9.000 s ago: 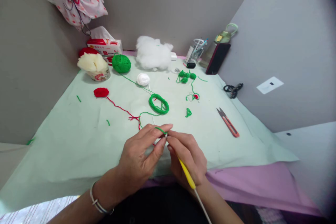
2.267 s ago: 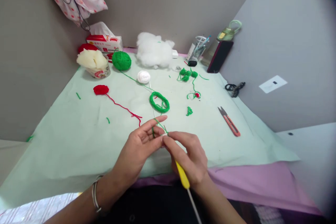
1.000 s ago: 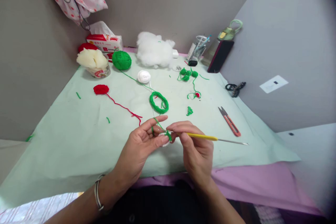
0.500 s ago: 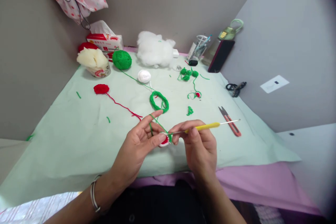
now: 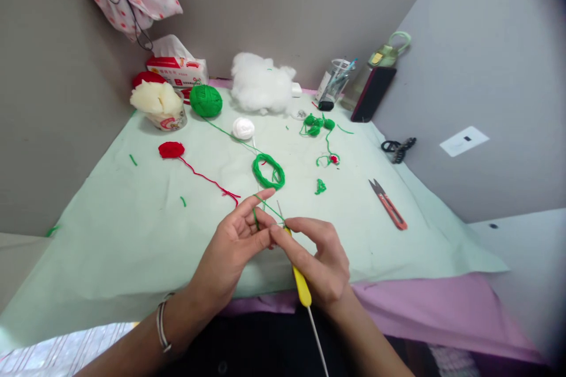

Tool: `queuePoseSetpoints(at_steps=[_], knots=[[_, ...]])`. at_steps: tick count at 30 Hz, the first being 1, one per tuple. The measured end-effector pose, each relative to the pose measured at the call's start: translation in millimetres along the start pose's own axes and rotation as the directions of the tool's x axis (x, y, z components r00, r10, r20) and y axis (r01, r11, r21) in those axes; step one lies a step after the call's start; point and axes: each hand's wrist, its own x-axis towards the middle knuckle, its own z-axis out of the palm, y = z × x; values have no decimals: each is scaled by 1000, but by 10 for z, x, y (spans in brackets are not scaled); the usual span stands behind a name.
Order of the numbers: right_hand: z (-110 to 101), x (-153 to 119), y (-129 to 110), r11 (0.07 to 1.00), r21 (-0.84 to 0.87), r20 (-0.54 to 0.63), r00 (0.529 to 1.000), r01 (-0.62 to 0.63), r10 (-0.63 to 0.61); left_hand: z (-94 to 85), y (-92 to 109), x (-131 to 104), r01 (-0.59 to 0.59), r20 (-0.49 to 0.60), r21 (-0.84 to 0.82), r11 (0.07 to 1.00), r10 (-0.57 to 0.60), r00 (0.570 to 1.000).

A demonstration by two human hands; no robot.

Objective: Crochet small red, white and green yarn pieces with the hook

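My left hand (image 5: 232, 244) pinches a small crochet piece (image 5: 277, 241), mostly hidden behind the fingers of both hands. Green yarn (image 5: 269, 207) runs over the raised left index finger to the piece. In my right hand (image 5: 319, 259) is a crochet hook with a yellow handle (image 5: 302, 285); its thin tip points up and away, and its other metal end slants down toward my body. The right thumb meets the left fingertips at the piece. Just beyond the left index finger lies a wound ring of green yarn (image 5: 269, 171).
Green yarn ball (image 5: 206, 101), white yarn ball (image 5: 243, 128) and white stuffing (image 5: 263, 83) lie farther back. A red crochet piece (image 5: 171, 150) sits left, thread snips (image 5: 388, 205) right. A phone (image 5: 374, 94) leans on a bottle; small green pieces (image 5: 316, 125) lie nearby.
The hook has swung from lying sideways, pointing right, to standing steeply with its yellow handle toward my body. My right hand has turned and closed in on the left fingertips, covering the piece.
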Motion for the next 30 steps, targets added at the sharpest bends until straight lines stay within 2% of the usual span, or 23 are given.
queuePoseSetpoints(at_steps=[2, 4, 7, 11, 14, 19, 21, 23, 25, 30], knots=[[55, -47, 17, 996, 89, -44, 998, -32, 36, 9, 10, 2, 80, 26, -79, 994, -78, 997], [80, -62, 15, 962, 247, -72, 988, -112, 134, 13, 22, 2, 133, 36, -129, 983, -129, 991], [43, -23, -19, 862, 448, -55, 955, -236, 290, 10, 51, 2, 134, 20, -133, 982, -132, 991], [-47, 35, -44, 759, 582, -39, 922, -292, 384, 3, 95, 10, 101, -4, -87, 991, -101, 995], [-63, 57, -28, 646, 691, -27, 881, -325, 472, 10, 113, 12, 82, -9, -55, 995, -83, 997], [-31, 129, 4, 378, 852, 49, 774, -362, 631, 13, 121, -6, 68, -11, -44, 997, -69, 998], [-20, 147, 6, 316, 875, 77, 750, -367, 657, 1, 115, -9, 54, -10, -29, 998, -54, 998], [-12, 143, -2, 324, 871, 74, 751, -369, 656, -15, 102, -8, 36, -8, -3, 999, -36, 999], [-8, 120, -20, 381, 850, 40, 766, -364, 642, -30, 85, -2, 20, -11, 25, 999, -20, 1000], [3, 69, -84, 625, 711, -85, 843, -323, 532, -23, 54, 9, -22, -11, 45, 999, 22, 1000]])
